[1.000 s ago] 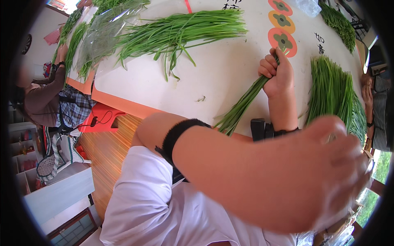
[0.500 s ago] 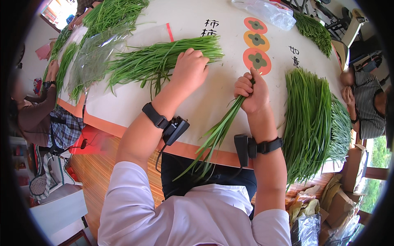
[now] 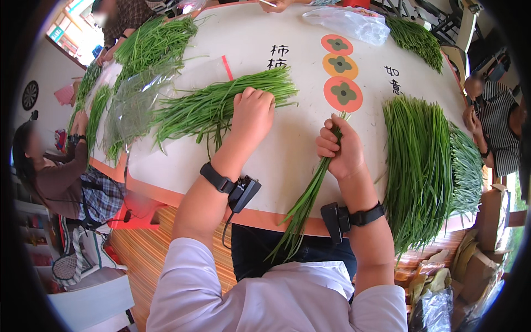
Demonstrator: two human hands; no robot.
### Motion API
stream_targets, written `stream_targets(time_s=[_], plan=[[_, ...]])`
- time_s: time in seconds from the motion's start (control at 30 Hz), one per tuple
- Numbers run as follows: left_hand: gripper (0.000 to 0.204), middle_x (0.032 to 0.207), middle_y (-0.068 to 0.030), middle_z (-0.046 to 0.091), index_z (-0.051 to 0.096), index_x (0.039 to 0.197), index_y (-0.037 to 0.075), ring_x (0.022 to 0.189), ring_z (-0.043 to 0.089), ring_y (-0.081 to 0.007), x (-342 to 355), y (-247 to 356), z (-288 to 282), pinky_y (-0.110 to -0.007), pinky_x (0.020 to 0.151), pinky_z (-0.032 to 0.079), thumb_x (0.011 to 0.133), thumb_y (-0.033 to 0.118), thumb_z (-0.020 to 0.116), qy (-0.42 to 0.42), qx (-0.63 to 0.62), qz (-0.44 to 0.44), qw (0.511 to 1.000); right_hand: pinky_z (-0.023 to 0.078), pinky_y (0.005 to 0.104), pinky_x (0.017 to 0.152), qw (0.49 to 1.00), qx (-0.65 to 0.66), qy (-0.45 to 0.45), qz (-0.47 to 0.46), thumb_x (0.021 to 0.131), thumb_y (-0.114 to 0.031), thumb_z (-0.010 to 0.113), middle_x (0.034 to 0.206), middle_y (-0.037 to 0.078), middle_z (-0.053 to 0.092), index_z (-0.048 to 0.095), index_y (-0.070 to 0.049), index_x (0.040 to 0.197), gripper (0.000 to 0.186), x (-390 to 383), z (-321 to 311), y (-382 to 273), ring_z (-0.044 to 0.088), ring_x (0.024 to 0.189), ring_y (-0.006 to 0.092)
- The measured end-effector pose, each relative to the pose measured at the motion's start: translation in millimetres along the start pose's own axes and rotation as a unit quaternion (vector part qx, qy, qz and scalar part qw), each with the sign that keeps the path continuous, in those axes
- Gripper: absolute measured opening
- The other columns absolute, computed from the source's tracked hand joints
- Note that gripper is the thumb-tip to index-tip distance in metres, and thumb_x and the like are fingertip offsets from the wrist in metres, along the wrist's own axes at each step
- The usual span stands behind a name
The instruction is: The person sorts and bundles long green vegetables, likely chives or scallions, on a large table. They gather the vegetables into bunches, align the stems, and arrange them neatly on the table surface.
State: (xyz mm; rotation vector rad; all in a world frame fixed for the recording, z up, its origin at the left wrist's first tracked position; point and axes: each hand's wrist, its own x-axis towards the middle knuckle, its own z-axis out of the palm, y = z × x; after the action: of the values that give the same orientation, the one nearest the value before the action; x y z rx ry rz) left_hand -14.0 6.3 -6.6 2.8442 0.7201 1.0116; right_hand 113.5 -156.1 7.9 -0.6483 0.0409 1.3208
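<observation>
My right hand (image 3: 344, 146) is closed around a small bunch of garlic chives (image 3: 303, 207). Their pale cut ends poke out above the thumb, and the long green leaves hang down past the table edge. To the left, a loose heap of garlic chives (image 3: 202, 108) lies sideways on the table. Over the right part of that heap, my left hand (image 3: 254, 113) has its fingers curled closed on the chives; its fingertips are partly hidden. At right lies a large, aligned stack of garlic chives (image 3: 417, 171). Both wrists wear black straps with small devices.
A clear plastic bag (image 3: 135, 108) lies beside the loose heap. More chives (image 3: 157, 47) are piled far left, others (image 3: 415, 41) far right near a white plastic bag (image 3: 354, 25). Co-workers sit at both sides and across the white table (image 3: 310, 149) with its orange border.
The view has shifted slightly. My right hand keeps its bunch, whose leaves hang more steeply. My left hand stays at the loose heap. A person's hand has appeared at the far edge.
</observation>
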Motion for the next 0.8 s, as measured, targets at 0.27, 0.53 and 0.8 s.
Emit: stream_targets(time_s=[0.27, 0.53, 0.8], plan=[[0.007, 0.076, -0.0105, 0.059, 0.054, 0.086, 0.001, 0.065, 0.057, -0.0246, -7, 60, -20, -0.033, 0.059, 0.045, 0.079, -0.002, 0.054, -0.009, -0.352, -0.088, 0.932, 0.021, 0.0183, 0.041, 0.988, -0.13, -0.006, -0.08, 0.084, -0.016, 0.057, 0.062, -0.006, 0.039, 0.055, -0.004, 0.091, 0.014, -5, 16, 17, 0.027, 0.046, 0.0012], [0.021, 0.092, -0.0096, 0.054, 0.054, 0.1, -0.002, 0.074, 0.057, -0.014, -15, 87, -6, -0.025, 0.063, 0.047, 0.08, -0.01, 0.051, 0.019, -0.397, -0.073, 0.915, 0.023, 0.0192, 0.043, 0.987, -0.115, 0.02, -0.113, 0.088, -0.024, 0.054, 0.057, -0.007, 0.037, 0.052, -0.01, 0.079, 0.016, -4, 14, 27, 0.028, 0.046, 0.0022], [0.022, 0.089, -0.0072, 0.056, 0.054, 0.102, -0.003, 0.07, 0.053, -0.01, -18, 88, -7, -0.023, 0.062, 0.046, 0.081, -0.006, 0.053, -0.013, -0.433, -0.12, 0.893, 0.026, 0.0198, 0.045, 0.984, -0.102, 0.046, -0.142, 0.091, -0.026, 0.047, 0.057, -0.006, 0.037, 0.054, -0.009, 0.084, 0.02, -2, 12, 25, 0.031, 0.05, 0.0039]])
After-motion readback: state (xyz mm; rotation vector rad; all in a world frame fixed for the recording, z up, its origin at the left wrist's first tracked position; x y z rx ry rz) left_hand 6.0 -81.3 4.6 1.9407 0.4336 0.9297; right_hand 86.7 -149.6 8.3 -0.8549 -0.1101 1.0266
